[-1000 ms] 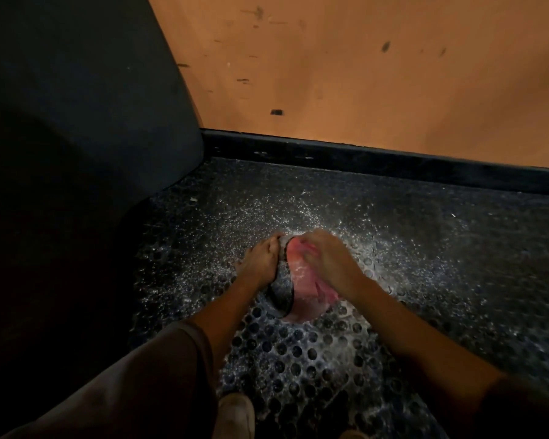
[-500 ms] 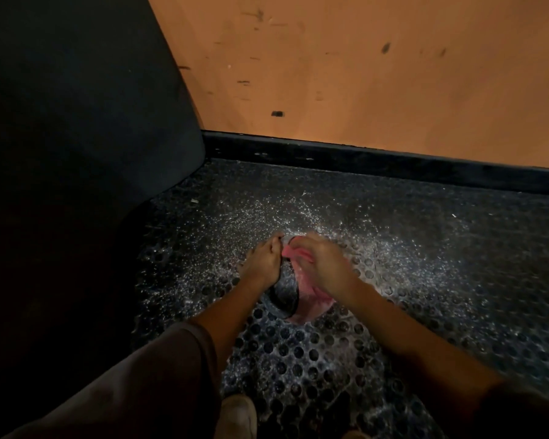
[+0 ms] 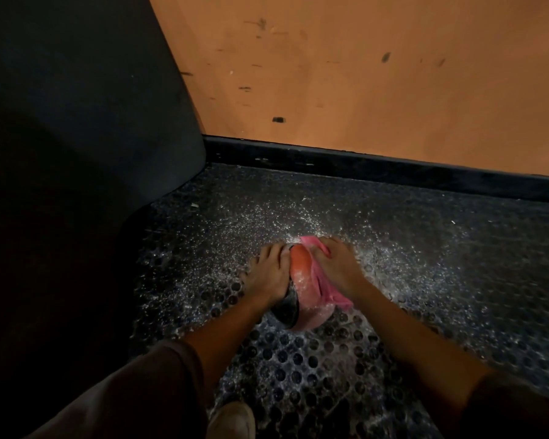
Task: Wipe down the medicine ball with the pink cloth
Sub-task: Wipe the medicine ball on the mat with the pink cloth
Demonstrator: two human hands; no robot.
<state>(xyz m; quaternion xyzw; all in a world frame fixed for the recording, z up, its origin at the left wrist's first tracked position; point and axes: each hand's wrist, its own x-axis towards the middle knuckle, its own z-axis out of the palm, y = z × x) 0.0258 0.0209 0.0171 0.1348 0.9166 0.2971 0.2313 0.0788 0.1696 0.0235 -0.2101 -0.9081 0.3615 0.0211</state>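
The ball is set on the studded floor mat, low enough to be reached with both arms stretched down to it. On the ball's left side the left hand is laid with straight, spread fingers flat against the black part. In this judgement it is placed there as a brace, so that the ball is kept from rolling away under the wiping pressure. On the ball's right side the cloth is draped over the curve and pressed onto it by the right hand. One end of the cloth is seen past the fingertips at the ball's far edge and the other trails out under the wrist at its near edge. Whether the fingers are curled round the cloth or merely pressed flat on it cannot be told. A pale dusty film is seen on the ball's near face, so more passes are judged to be needed. White specks are scattered on the mat all around the ball. A shoe is planted on the near side of the ball.
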